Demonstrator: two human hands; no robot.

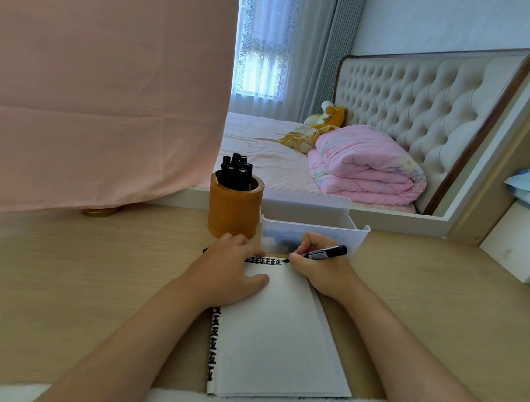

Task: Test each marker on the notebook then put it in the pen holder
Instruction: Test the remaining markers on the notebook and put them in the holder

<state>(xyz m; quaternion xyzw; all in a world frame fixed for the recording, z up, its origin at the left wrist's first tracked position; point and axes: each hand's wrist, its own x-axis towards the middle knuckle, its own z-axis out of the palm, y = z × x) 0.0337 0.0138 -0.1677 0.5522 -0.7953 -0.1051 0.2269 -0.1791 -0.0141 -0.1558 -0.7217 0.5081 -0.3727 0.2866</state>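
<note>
Hands (233,268) on notebook (278,338); right (318,268) round marker (326,252)

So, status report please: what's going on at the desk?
Left hand rests on notebook. Right hand grips marker, tip at page's top edge. Pen holder beyond, markers inside, unblocked.

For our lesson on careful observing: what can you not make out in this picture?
Head view:
- Printing on the black marker: too small.
- Contents of the translucent white plastic tray: blurred by its wall, hidden by the right hand.
- Top-left of the white spiral notebook: covered by the left hand.
</note>
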